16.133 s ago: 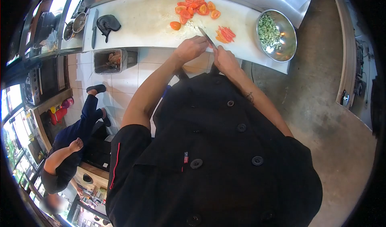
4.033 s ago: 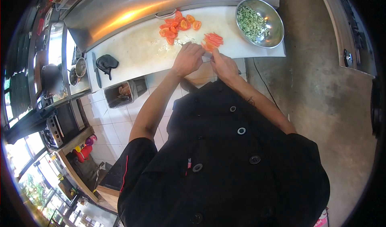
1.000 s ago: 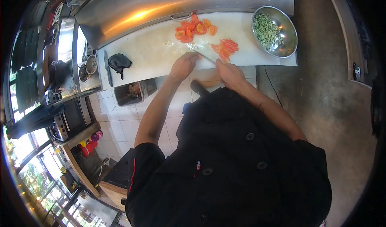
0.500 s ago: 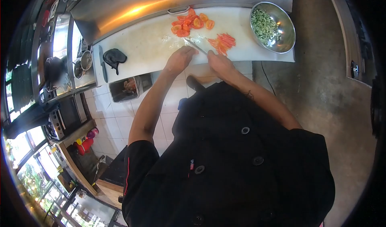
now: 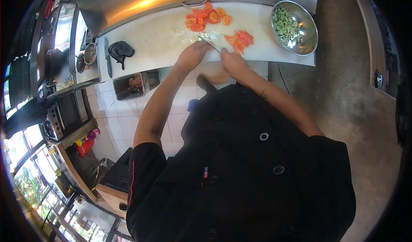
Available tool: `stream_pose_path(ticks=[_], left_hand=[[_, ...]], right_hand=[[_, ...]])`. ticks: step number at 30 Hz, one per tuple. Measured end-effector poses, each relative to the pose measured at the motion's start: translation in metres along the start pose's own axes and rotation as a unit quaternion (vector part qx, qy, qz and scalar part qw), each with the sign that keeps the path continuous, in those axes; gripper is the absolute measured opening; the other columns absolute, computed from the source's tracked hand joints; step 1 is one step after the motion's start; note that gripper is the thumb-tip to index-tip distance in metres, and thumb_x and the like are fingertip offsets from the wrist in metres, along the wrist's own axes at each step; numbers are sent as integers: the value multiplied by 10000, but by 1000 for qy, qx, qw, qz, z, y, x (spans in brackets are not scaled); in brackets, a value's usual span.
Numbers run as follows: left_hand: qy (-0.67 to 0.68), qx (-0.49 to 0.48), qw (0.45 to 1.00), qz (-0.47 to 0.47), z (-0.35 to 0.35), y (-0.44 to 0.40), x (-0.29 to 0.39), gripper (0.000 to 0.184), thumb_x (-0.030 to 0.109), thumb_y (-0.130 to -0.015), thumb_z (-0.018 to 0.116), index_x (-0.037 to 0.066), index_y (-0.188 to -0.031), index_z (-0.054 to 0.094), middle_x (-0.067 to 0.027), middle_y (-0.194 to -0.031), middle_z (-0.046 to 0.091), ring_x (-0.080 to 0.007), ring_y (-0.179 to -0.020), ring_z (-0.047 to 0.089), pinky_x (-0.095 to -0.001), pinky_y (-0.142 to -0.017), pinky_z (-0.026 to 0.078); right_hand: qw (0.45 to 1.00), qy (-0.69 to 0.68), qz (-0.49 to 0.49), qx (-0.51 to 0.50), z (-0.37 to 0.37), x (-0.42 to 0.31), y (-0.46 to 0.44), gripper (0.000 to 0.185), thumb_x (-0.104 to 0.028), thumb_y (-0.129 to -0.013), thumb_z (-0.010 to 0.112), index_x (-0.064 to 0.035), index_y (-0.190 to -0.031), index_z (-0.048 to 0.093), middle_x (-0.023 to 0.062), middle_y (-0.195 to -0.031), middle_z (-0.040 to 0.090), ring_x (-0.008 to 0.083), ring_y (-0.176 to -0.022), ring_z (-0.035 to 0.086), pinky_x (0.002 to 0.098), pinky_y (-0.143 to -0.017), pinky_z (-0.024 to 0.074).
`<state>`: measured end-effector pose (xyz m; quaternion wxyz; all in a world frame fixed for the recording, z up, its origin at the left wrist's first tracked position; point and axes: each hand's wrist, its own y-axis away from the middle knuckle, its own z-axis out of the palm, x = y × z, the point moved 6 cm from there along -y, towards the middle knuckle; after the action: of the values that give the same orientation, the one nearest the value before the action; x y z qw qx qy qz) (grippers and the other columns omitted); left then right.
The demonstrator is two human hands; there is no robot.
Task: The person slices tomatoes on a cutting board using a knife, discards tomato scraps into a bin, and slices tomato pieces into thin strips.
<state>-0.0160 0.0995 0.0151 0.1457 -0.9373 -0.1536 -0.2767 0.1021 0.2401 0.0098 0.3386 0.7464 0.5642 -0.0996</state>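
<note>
My right hand (image 5: 234,63) is closed round the handle of a knife (image 5: 210,43), whose blade points up and left across the white cutting board (image 5: 150,36). Close against the blade, my left hand (image 5: 193,54) has its fingers bent and pressed together near the board's front edge; what lies under the fingertips is hidden. Just beyond the knife tip, wet pulp and seeds smear the board. Hollowed and halved tomato pieces (image 5: 200,20) are heaped behind that. Thin tomato strips (image 5: 239,40) lie in a loose pile to the right of the blade.
A steel bowl (image 5: 308,34) with chopped green vegetable (image 5: 285,26) stands at the board's right end. At the left end are a black, flat-looking item (image 5: 121,50) and a second knife (image 5: 108,58). A bin (image 5: 128,88) with scraps stands below the front edge.
The view has shifted slightly, so the board and food sit a little higher. My left fingers now cover the small reddish piece seen by them before. The right hand keeps the knife.
</note>
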Motion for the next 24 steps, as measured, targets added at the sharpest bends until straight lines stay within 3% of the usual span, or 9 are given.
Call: stream_pose_path(ticks=[2,6,9,11,15,17,24], left_hand=[[-16,-16,999,-35,0,1,0,248,40,-983,594,88,-1170,750,-109,-1288,725,-341,-1180,695,-440,-1001,593],[-37,-7,999,-28,1,3,2,248,52,-989,596,98,-1178,750,-102,-1270,730,-333,-1182,697,-442,-1013,586],[-31,0,999,-8,3,2,-4,245,46,-972,634,84,-1193,734,-120,-1193,716,-339,-1101,703,-425,-974,598],[-61,3,998,26,9,3,-3,262,43,-953,644,75,-1198,733,-119,-1174,708,-341,-1096,696,-418,-983,591],[-42,4,999,-7,4,2,0,268,49,-947,650,76,-1201,732,-125,-1156,703,-338,-1097,693,-417,-991,586],[-71,-29,997,-29,8,3,-2,285,32,-964,606,110,-1204,739,-98,-1291,716,-323,-1182,700,-425,-1018,590],[-67,-5,998,-2,8,6,-1,309,43,-960,606,123,-1222,748,-96,-1256,716,-317,-1166,713,-414,-995,605]], right_hand=[[997,-7,-53,50,-4,-8,-10,192,-154,-1109,489,33,-1125,527,324,-895,717,541,-881,714,644,-800,550],[997,4,-57,42,-5,-8,-6,195,-149,-1106,482,37,-1125,537,321,-884,722,547,-865,715,643,-790,555],[999,44,-23,19,-13,-15,3,179,-117,-1057,513,19,-1160,568,308,-990,754,495,-989,752,599,-876,582],[998,58,-10,21,-9,-11,0,174,-114,-1061,513,21,-1156,570,302,-988,759,494,-964,753,602,-862,582],[999,19,-15,23,-10,-14,2,190,-140,-1078,509,20,-1160,574,306,-975,759,500,-948,752,610,-857,579],[998,-9,-39,43,-11,-16,6,235,-195,-1136,468,29,-1118,537,323,-878,724,549,-883,717,646,-816,545],[999,0,-32,37,3,-9,-2,202,-163,-1107,498,34,-1111,543,330,-860,715,543,-871,718,639,-792,547]])
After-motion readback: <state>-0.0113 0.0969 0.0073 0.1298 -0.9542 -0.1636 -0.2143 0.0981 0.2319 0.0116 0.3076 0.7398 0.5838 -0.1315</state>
